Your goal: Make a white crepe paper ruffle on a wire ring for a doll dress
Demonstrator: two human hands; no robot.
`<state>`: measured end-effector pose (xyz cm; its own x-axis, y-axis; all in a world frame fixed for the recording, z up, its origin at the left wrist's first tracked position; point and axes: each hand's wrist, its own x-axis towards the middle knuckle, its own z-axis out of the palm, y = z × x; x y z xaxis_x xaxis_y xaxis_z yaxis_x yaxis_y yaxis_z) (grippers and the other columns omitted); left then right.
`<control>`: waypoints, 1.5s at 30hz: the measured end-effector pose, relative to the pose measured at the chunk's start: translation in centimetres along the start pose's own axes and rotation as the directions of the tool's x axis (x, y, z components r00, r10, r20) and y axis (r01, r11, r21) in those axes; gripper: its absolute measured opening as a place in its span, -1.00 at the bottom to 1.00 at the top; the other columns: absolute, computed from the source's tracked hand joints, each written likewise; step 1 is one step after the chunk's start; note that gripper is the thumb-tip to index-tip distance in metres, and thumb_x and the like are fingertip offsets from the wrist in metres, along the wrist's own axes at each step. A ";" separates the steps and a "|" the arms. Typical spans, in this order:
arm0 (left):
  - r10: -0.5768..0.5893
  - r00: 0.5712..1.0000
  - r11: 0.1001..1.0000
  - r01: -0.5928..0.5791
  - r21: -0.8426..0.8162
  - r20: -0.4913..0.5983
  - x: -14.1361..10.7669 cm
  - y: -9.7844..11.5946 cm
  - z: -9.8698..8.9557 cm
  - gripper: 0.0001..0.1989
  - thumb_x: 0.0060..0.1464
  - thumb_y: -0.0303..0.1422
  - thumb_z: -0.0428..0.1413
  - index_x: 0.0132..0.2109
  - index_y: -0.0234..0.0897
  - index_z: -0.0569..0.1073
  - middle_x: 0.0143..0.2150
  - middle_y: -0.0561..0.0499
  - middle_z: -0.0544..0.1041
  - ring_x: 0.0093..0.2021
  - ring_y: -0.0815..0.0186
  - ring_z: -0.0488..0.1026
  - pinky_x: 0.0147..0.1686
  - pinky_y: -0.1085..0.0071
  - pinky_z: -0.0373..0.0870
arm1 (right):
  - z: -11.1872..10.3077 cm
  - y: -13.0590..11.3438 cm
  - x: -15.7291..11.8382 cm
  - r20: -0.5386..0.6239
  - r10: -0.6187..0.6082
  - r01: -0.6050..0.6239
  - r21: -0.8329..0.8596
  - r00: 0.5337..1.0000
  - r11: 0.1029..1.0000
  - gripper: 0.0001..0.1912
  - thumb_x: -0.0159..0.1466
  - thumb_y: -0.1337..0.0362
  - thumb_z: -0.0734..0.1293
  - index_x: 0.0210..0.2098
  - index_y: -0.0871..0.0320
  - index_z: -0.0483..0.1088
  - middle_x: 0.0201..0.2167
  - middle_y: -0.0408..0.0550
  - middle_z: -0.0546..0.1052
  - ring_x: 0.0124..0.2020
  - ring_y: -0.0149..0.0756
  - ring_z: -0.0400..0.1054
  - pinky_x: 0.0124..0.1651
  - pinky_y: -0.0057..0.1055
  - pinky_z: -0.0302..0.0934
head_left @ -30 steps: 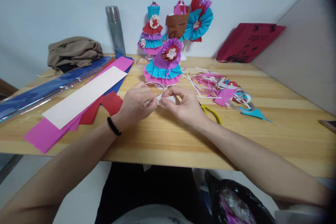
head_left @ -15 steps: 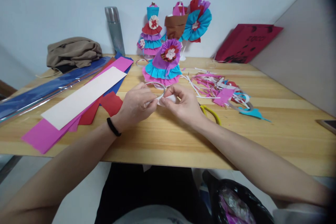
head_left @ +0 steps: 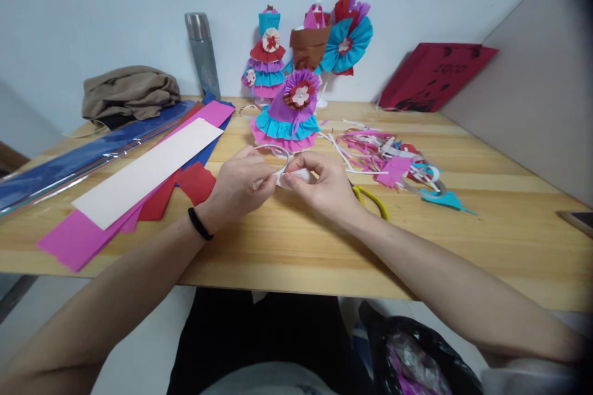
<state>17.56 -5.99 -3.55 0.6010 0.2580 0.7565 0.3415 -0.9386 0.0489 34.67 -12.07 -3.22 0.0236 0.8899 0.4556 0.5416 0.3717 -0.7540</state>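
Near the middle of the table my left hand [head_left: 245, 178] is closed, thumb against fingers, on a thin pale ring [head_left: 286, 160] that looks like a roll of tape. Close beside it, my right hand [head_left: 320, 188] pinches a small white piece [head_left: 303, 174], paper or fabric. The fingertips of both hands nearly meet, and a white edge shows between them. How the white piece joins the ring is hidden by the fingers. Just behind the hands stands a small purple, blue and pink ruffled dress [head_left: 290, 114] with a flower on it. Yellow-handled scissors [head_left: 374, 200] lie partly behind my right wrist.
Flat strips with a white one [head_left: 148, 176] on top lie left, beside a red piece [head_left: 197, 184]. Scraps [head_left: 370, 151] lie right. Behind stand a flask [head_left: 202, 55], dressed stands [head_left: 269, 52] and a red bag [head_left: 435, 77]. A bin [head_left: 426, 358] is below.
Both hands stay in nearly the same place, still pinching. The fingers have shifted only slightly around the white piece and the ring.
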 end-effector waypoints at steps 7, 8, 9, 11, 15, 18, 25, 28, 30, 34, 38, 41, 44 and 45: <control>0.010 1.000 1.000 -0.010 0.027 -0.003 0.1 -0.1 -0.1 -0.71 0.12 -0.48 0.05 -0.57 -0.29 0.35 -0.60 0.09 0.34 -0.48 0.39 0.23 -0.38 0.42 0.24 | 0.0 -0.2 -0.1 0.039 -0.075 0.074 0.032 0.996 0.997 -0.91 0.12 0.32 0.33 -0.51 0.17 0.42 -0.54 -0.15 0.48 -0.50 -0.40 0.30 -0.37 -0.42 0.14; 0.010 1.000 1.000 -0.010 0.027 -0.001 0.1 -0.2 -0.1 -0.71 0.12 -0.47 0.05 -0.57 -0.29 0.35 -0.60 0.09 0.34 -0.49 0.39 0.23 -0.38 0.42 0.24 | 0.0 -0.2 -0.1 0.039 -0.077 0.076 0.036 0.996 0.996 -0.92 0.12 0.33 0.33 -0.50 0.17 0.42 -0.54 -0.15 0.48 -0.49 -0.39 0.30 -0.37 -0.42 0.14; 0.010 1.000 1.000 -0.010 0.028 0.001 0.1 -0.2 -0.1 -0.71 0.13 -0.46 0.05 -0.57 -0.29 0.36 -0.60 0.09 0.35 -0.49 0.40 0.23 -0.37 0.42 0.24 | 0.0 -0.2 -0.1 0.031 -0.070 0.069 0.036 0.997 0.997 -0.92 0.11 0.32 0.33 -0.50 0.17 0.42 -0.54 -0.15 0.48 -0.49 -0.39 0.30 -0.37 -0.41 0.13; 0.007 1.000 0.999 -0.007 0.031 0.003 0.1 -0.2 -0.1 -0.73 0.13 -0.45 0.05 -0.54 -0.29 0.39 -0.59 0.09 0.36 -0.48 0.40 0.23 -0.38 0.42 0.24 | 0.0 -0.1 0.0 0.004 -0.045 0.044 0.031 0.999 0.999 -0.91 0.11 0.29 0.35 -0.50 0.16 0.41 -0.54 -0.15 0.47 -0.50 -0.38 0.29 -0.38 -0.41 0.12; 0.014 1.000 1.000 -0.014 0.016 -0.004 0.2 0.0 -0.1 -0.76 0.13 -0.46 0.05 -0.50 -0.29 0.43 -0.58 0.08 0.36 -0.47 0.38 0.23 -0.40 0.42 0.24 | 0.1 0.0 0.1 -0.024 -0.029 0.030 0.022 0.999 0.999 -0.87 0.11 0.26 0.36 -0.51 0.15 0.36 -0.55 -0.15 0.44 -0.51 -0.38 0.26 -0.40 -0.40 0.10; 0.015 1.000 1.000 -0.015 -0.001 -0.001 0.2 0.2 -0.2 -0.76 0.13 -0.48 0.05 -0.51 -0.30 0.42 -0.57 0.07 0.37 -0.46 0.37 0.24 -0.39 0.43 0.26 | 0.1 -0.1 0.2 -0.016 -0.023 0.024 0.026 1.000 0.999 -0.85 0.11 0.25 0.35 -0.53 0.15 0.33 -0.56 -0.16 0.42 -0.53 -0.39 0.24 -0.41 -0.41 0.09; -0.012 1.000 1.000 0.012 -0.005 0.026 0.1 0.3 -0.2 -0.76 0.12 -0.48 0.05 -0.51 -0.29 0.42 -0.57 0.06 0.37 -0.45 0.37 0.25 -0.37 0.43 0.27 | 0.0 -0.1 0.2 -0.006 -0.012 0.013 0.035 1.000 0.999 -0.84 0.11 0.24 0.35 -0.53 0.15 0.33 -0.58 -0.17 0.39 -0.55 -0.41 0.20 -0.44 -0.41 0.06; -0.001 1.000 1.000 0.001 -0.018 0.015 0.2 0.4 -0.3 -0.76 0.12 -0.49 0.06 -0.52 -0.29 0.41 -0.57 0.07 0.36 -0.45 0.38 0.25 -0.38 0.44 0.26 | 0.1 0.0 0.1 -0.002 -0.013 0.014 0.019 1.000 1.000 -0.84 0.11 0.23 0.35 -0.53 0.15 0.33 -0.58 -0.18 0.38 -0.54 -0.41 0.20 -0.44 -0.41 0.06; 0.016 1.000 0.999 -0.016 -0.041 0.015 0.2 0.4 -0.3 -0.75 0.12 -0.50 0.05 -0.52 -0.29 0.40 -0.57 0.07 0.35 -0.45 0.38 0.25 -0.37 0.44 0.27 | 0.0 0.0 0.1 -0.002 -0.005 0.005 0.013 1.000 1.000 -0.83 0.10 0.23 0.36 -0.53 0.15 0.32 -0.58 -0.17 0.38 -0.54 -0.41 0.20 -0.44 -0.41 0.06; 0.037 0.998 0.992 -0.032 -0.120 0.042 0.2 0.0 -0.5 -0.74 0.13 -0.49 0.04 -0.53 -0.28 0.37 -0.53 0.04 0.37 -0.39 0.36 0.30 -0.36 0.44 0.29 | -0.2 0.2 0.2 0.007 0.008 -0.008 0.061 1.000 0.998 -0.83 0.07 0.28 0.39 -0.35 0.15 0.36 -0.54 -0.19 0.42 -0.53 -0.40 0.24 -0.42 -0.41 0.08; 0.101 0.992 0.981 -0.085 -0.177 0.079 0.1 -0.3 -0.5 -0.74 0.13 -0.51 0.02 -0.53 -0.28 0.35 -0.54 0.06 0.38 -0.40 0.37 0.31 -0.31 0.42 0.32 | -0.5 0.3 0.4 0.117 -0.032 0.025 0.063 0.993 0.998 -0.89 0.09 0.30 0.37 -0.37 0.16 0.39 -0.55 -0.21 0.40 -0.51 -0.41 0.22 -0.39 -0.42 0.07; 0.081 0.995 0.981 -0.068 -0.182 0.064 0.3 -0.2 -0.6 -0.76 0.12 -0.50 0.01 -0.51 -0.28 0.39 -0.55 0.06 0.38 -0.43 0.36 0.31 -0.31 0.40 0.33 | -0.5 0.4 0.5 0.154 -0.015 0.001 0.088 0.988 0.996 -0.90 0.09 0.27 0.37 -0.48 0.17 0.38 -0.58 -0.21 0.37 -0.50 -0.43 0.18 -0.41 -0.44 0.04; 0.026 0.996 0.983 -0.010 -0.183 0.086 0.4 -0.1 -1.0 -0.80 0.11 -0.43 0.03 -0.44 -0.28 0.47 -0.53 0.05 0.42 -0.44 0.36 0.33 -0.29 0.38 0.35 | -0.4 0.4 0.5 0.143 0.018 -0.037 0.130 0.989 0.991 -0.89 0.07 0.26 0.37 -0.47 0.17 0.38 -0.59 -0.22 0.35 -0.52 -0.43 0.16 -0.43 -0.45 0.02; -0.002 0.996 0.984 0.019 -0.176 0.092 0.4 -0.1 -1.1 -0.81 0.11 -0.42 0.03 -0.41 -0.28 0.49 -0.50 0.03 0.45 -0.42 0.35 0.35 -0.28 0.37 0.35 | -0.4 0.4 0.5 0.141 0.027 -0.047 0.137 0.990 0.990 -0.89 0.06 0.26 0.37 -0.47 0.17 0.37 -0.59 -0.22 0.34 -0.52 -0.43 0.15 -0.43 -0.45 0.02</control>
<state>16.97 -6.05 -2.49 0.6643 0.2802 0.6929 0.2204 -0.9593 0.1766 35.24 -11.53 -3.12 -0.0806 0.9280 0.3637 0.4200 0.3626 -0.8320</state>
